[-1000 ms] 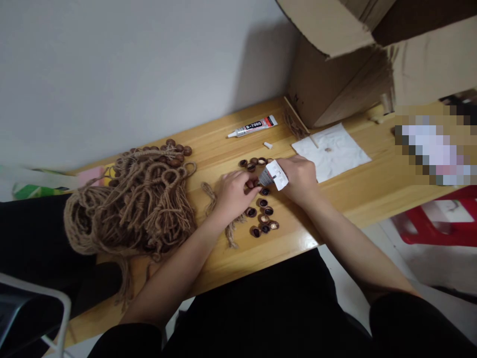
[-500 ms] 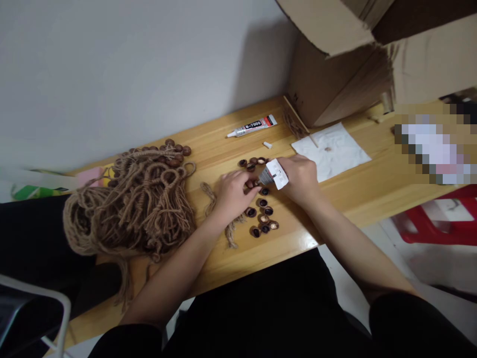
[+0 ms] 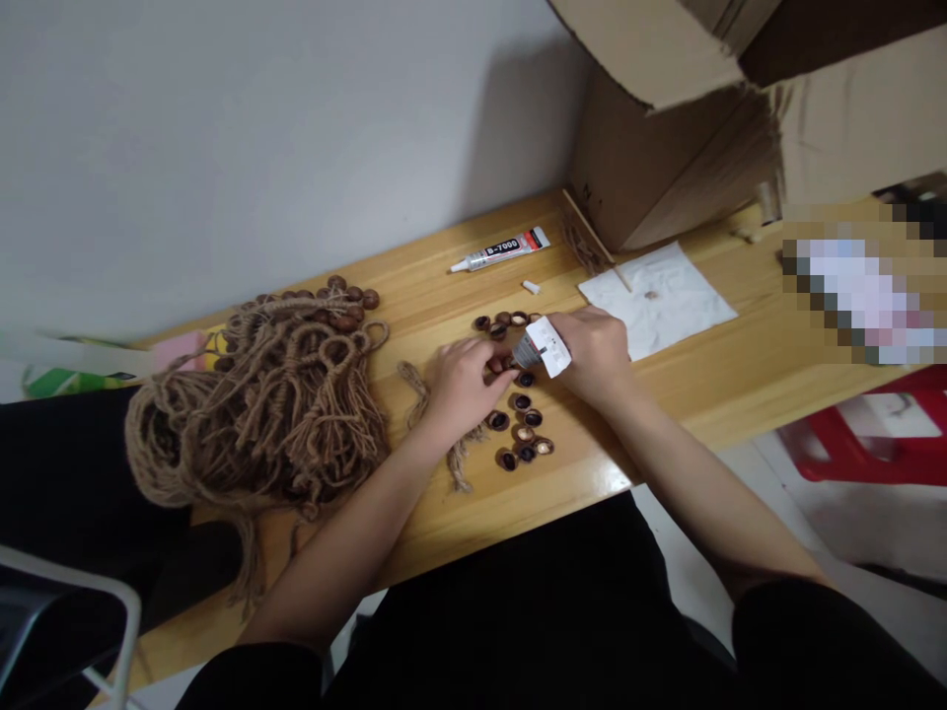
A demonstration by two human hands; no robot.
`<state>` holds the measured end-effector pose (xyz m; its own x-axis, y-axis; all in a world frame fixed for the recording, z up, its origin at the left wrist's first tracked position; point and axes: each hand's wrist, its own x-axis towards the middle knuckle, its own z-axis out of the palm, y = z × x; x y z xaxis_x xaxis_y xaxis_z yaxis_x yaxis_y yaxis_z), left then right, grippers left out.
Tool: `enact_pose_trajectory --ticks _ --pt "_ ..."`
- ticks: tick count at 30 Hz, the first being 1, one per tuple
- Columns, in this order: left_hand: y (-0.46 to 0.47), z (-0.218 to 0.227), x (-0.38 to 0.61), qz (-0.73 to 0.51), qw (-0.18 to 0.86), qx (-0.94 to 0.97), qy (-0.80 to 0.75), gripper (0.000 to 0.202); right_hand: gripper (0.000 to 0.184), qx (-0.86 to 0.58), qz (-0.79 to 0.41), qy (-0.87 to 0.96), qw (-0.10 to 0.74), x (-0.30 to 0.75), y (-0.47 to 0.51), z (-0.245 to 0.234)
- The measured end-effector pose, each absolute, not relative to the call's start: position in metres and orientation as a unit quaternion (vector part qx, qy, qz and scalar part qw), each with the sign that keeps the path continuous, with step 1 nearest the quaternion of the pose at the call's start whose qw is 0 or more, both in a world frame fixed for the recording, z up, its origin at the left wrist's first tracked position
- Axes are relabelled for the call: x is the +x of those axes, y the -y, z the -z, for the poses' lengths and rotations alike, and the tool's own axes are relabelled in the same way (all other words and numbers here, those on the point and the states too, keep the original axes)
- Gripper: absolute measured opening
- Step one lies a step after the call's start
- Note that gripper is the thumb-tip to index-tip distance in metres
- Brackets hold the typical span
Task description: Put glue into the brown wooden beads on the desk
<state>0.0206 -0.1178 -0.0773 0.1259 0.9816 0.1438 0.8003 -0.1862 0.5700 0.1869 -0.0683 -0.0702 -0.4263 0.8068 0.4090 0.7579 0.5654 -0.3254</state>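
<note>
My right hand (image 3: 596, 350) grips a glue tube (image 3: 544, 345), its nozzle end tilted down and left toward my other hand. Between the thumb and fingers of my left hand (image 3: 465, 380) is a small brown nutshell (image 3: 500, 363), partly covered by the fingers. The tube's tip is at the shell; whether they touch cannot be made out. Several halved nutshells (image 3: 533, 419) lie on the wooden table (image 3: 414, 296) below and behind the hands, a few with pale insides. A short knotted piece of jute rope (image 3: 457, 463) is partly under my left wrist.
To the left is a heap of jute cords (image 3: 296, 414) with round brown nuts (image 3: 355, 294). Behind lie a B-7000 glue tube (image 3: 507, 249) and a white cap (image 3: 531, 287). A white sheet (image 3: 666, 296), a thin stick (image 3: 599, 242) and an open cardboard box (image 3: 666, 148) are right.
Almost nothing differs. The glue tube in my right hand has shifted very slightly to the left; my left hand stays in place with the nutshell.
</note>
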Motion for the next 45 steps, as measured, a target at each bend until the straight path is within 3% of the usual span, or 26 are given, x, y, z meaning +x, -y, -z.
enact_pose_trajectory --ticks 16,35,45 --pt "0.1183 0.0796 0.0197 -0.283 0.183 0.727 -0.598 0.014 0.028 -0.494 -0.049 0.824 0.273 0.1898 0.0673 0.0652" --pt "0.1181 0.0805 0.0197 -0.273 0.175 0.732 -0.600 0.014 0.019 -0.506 -0.054 0.828 0.237 0.1867 0.0683 0.0693" --pt "0.1174 0.0778 0.0206 -0.259 0.181 0.729 -0.607 0.013 0.020 -0.486 -0.054 0.833 0.260 0.1861 0.0682 0.0710"
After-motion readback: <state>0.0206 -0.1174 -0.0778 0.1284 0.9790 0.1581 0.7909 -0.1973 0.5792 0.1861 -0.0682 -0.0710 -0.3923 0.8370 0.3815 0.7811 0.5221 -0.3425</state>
